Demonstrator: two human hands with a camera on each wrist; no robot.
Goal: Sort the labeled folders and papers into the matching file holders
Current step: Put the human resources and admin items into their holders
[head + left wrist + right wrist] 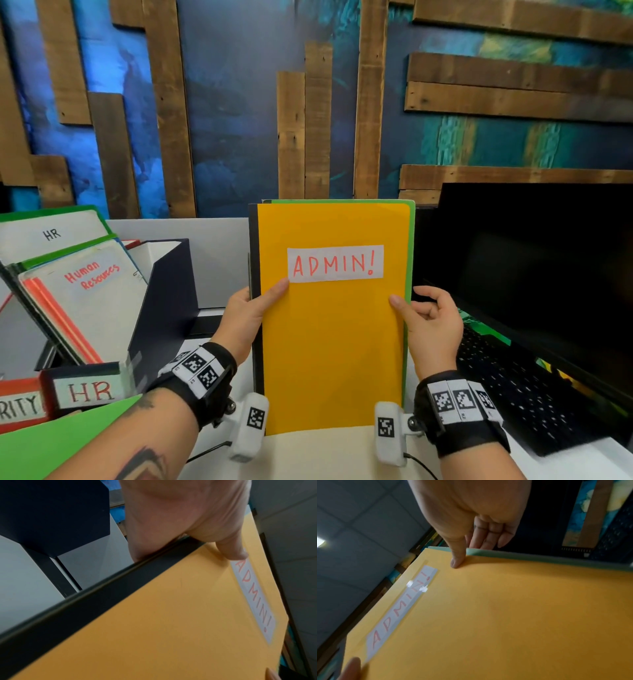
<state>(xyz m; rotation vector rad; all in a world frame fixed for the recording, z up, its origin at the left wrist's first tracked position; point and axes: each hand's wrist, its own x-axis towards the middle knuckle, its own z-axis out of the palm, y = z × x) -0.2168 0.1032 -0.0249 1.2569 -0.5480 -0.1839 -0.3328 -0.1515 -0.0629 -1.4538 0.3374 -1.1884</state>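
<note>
I hold a small stack of folders upright in front of me. The front one is a yellow folder (332, 342) with a white label reading "ADMIN!" (335, 263); a black folder edge (253, 246) shows on its left and a green folder edge (412, 246) on its right. My left hand (251, 317) grips the stack's left edge, thumb on the yellow front. My right hand (426, 320) pinches the right edge, thumb in front, fingers behind. The left wrist view shows the yellow folder (171, 615) and black edge (102, 595); the right wrist view shows the yellow folder (505, 615).
At left a dark file holder (164, 301) labeled "HR" (89, 390) holds folders marked "HR" and "Human Resources". A red holder (20, 406) sits at the far left, a green folder (51, 442) lies in front. A monitor (534, 267) and black keyboard (520, 387) stand right.
</note>
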